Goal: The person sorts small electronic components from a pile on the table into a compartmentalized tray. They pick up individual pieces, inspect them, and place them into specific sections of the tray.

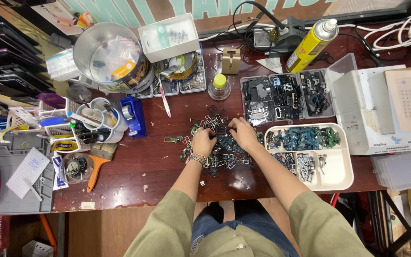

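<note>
Resting knuckles-up on the pile of small metal frames and boards (220, 145) at table centre, left hand (203, 142) at nine o'clock, right hand (242, 133) at two o'clock and nearer the white tray (343, 176), fingers curled among parts, exact hold hidden.

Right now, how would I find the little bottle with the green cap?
Start at the dark red table and find the big round tin at the back left. Look right, past the open parts boxes, to the small clear bottle. It alone has a bright yellow-green cap, unlike the tall yellow spray can.
</note>
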